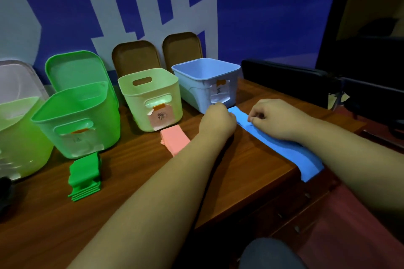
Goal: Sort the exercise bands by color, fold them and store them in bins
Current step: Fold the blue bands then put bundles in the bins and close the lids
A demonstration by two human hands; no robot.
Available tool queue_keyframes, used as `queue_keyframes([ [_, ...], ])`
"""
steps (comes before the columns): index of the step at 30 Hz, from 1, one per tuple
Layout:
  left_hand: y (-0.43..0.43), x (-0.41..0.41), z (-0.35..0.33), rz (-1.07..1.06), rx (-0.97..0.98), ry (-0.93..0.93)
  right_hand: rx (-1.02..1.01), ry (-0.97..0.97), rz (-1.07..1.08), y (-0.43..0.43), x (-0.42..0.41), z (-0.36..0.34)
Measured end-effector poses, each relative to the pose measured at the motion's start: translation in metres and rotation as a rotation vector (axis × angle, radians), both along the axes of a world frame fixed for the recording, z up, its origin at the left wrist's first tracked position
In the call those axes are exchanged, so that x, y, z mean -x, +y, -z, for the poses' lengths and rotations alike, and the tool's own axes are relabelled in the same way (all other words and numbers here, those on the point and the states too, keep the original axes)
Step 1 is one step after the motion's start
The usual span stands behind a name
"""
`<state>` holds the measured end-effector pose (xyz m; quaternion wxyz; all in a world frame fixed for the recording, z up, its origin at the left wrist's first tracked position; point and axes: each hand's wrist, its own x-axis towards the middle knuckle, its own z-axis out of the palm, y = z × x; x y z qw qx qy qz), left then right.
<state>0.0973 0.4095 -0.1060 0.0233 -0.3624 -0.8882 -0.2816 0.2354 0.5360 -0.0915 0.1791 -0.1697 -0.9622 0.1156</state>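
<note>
Where the wooden table [131,170] starts at the left, a lime bin [19,133] stands beside a green bin [78,124], and a stack of folded green bands [86,176] lies just in front of the green one. Next comes a pale green bin [150,98] with a folded pink band [175,140] just before it. In front of the blue bin [207,81], the left hand [218,120] curls at the far corner of the blue band [282,150]. Its fingertips are hidden, so I cannot tell whether they grip. The band lies flat, running back to the table's near edge under the right forearm. The right hand [275,118] pinches the band near its far end between thumb and forefinger.
</note>
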Motion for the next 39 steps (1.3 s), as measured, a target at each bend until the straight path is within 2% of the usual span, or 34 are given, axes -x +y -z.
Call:
queue_keyframes([
  [4,0.015,0.007,0.019,-0.125,0.101,0.087,0.076,-0.002,0.003,0.017,0.023,0.003],
  [7,0.019,0.011,0.023,-0.111,0.134,0.163,0.105,-0.021,0.021,0.024,0.039,0.005],
  [10,0.021,0.017,0.026,-0.071,0.085,0.185,0.093,-0.053,0.018,0.026,0.053,0.002],
  [16,0.019,0.020,0.027,-0.069,-0.013,0.157,0.103,-0.100,-0.028,0.030,0.071,0.002],
  [24,0.015,0.017,0.022,0.050,-0.137,0.071,0.084,-0.130,-0.050,0.041,0.087,0.008],
  [31,0.014,0.019,0.022,0.099,-0.255,-0.072,0.118,-0.026,-0.012,0.038,0.079,0.002],
  [39,0.010,0.013,0.019,0.185,-0.138,-0.112,0.028,0.033,0.007,0.019,0.032,-0.018],
])
